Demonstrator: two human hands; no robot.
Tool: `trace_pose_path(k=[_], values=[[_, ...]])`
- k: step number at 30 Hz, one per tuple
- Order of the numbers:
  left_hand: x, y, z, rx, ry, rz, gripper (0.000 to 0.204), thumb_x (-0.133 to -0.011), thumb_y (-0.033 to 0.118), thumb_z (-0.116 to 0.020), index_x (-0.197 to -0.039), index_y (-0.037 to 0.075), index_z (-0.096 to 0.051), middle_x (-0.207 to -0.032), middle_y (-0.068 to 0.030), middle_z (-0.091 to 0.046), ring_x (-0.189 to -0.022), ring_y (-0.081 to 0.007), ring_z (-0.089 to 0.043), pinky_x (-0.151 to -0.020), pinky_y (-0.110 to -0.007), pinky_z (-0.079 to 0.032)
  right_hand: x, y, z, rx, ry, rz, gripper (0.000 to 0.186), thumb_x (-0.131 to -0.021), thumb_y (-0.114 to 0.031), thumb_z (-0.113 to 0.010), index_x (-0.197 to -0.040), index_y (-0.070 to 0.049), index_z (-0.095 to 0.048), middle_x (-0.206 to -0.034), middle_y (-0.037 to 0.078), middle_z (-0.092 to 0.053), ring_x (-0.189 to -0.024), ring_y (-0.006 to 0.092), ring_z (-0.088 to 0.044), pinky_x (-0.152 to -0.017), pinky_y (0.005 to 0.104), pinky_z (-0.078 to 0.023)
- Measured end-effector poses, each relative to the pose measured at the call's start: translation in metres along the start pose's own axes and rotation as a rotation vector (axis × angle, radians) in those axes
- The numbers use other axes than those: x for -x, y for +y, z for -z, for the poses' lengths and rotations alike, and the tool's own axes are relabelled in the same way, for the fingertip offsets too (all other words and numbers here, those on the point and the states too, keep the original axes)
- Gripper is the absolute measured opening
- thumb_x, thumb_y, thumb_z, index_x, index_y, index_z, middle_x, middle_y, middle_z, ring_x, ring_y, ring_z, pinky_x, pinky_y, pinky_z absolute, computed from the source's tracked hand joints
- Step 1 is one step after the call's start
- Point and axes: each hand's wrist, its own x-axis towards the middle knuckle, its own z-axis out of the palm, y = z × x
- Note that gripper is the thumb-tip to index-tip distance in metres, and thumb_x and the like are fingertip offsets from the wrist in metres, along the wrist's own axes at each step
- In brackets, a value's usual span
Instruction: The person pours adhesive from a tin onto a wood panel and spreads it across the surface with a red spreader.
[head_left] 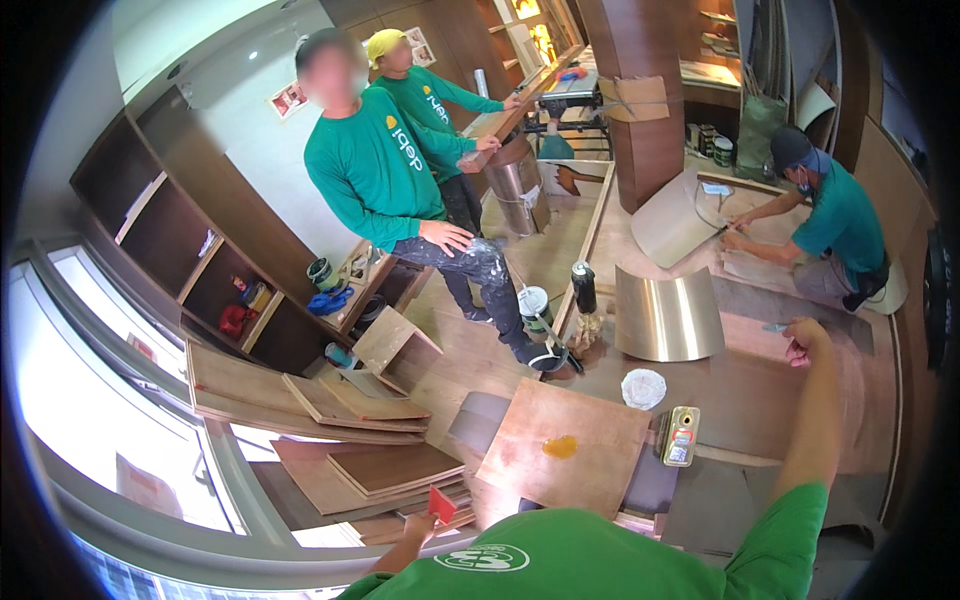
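Observation:
My left hand [420, 524], low in the head view, grips a red flat spreader [441, 504]. Just right of it lies a square plywood board [530, 430] with an amber puddle [560, 447] on it. My right hand [800, 345], raised at the right over a brown sheet [780, 400], is closed on a small pale scraper [776, 328]. Between my hands are a rectangular metal can [681, 436] and a white crumpled-lined bowl [643, 388]. A curved shiny metal panel [650, 315] stands beyond them.
Two standing co-workers [355, 165] are at upper left; another crouches [830, 230] at right with a curved sheet [658, 230]. Stacked boards [370, 470] lie by the window at left. A bucket [535, 308] and black cylinder [583, 290] stand near a wooden column [635, 150].

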Motion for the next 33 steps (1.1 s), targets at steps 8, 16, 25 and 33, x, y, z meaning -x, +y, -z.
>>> trace_pose_path(k=[8, 16, 25, 33], values=[[-0.012, -0.006, -0.002, 0.009, -0.008, 0.021, 0.041, -0.099, 0.041, -0.040, -0.104, 0.013, -0.068, -0.109, -0.0141, -0.068, -0.104, -0.0334, -0.064, -0.091, -0.042, -0.051, 0.164, -0.084, -0.007, -0.126, -0.175, 0.901, 0.043, -0.087, -0.037, -0.065, -0.113, -0.002, -0.065, -0.093, 0.009, -0.063, -0.076, 0.0193, -0.061, -0.066, 0.0326, -0.050], [-0.017, 0.023, 0.027, -0.404, -0.023, -0.175, 0.027, -0.095, 0.025, -0.046, -0.112, 0.016, -0.064, -0.113, -0.0103, -0.067, -0.101, -0.0293, -0.067, -0.084, -0.042, -0.055, 0.401, -0.125, -0.012, 0.372, -0.689, 1.879, 0.042, -0.077, -0.036, -0.073, -0.096, 0.001, -0.065, -0.088, 0.015, -0.062, -0.074, 0.0251, -0.061, -0.063, 0.0378, -0.050], [0.013, 0.060, 0.062, -0.086, 0.087, -0.047, 0.032, -0.097, 0.030, -0.043, -0.095, 0.014, -0.070, -0.103, -0.0125, -0.069, -0.092, -0.0341, -0.068, -0.080, -0.047, -0.054, 0.468, -0.132, -0.021, 0.654, -0.870, 2.174, 0.037, -0.057, -0.025, -0.054, -0.082, 0.001, -0.062, -0.085, 0.018, -0.062, -0.066, 0.0244, -0.059, -0.056, 0.0329, -0.050], [0.003, 0.048, 0.046, -0.153, 0.032, -0.101, 0.036, -0.099, 0.033, -0.040, -0.105, 0.012, -0.069, -0.108, -0.0124, -0.068, -0.099, -0.0335, -0.066, -0.088, -0.044, -0.052, 0.489, -0.147, -0.025, 0.794, -1.007, 2.048, 0.044, -0.048, -0.015, -0.050, -0.085, 0.005, -0.065, -0.085, 0.017, -0.064, -0.066, 0.0230, -0.060, -0.055, 0.0310, -0.050]])
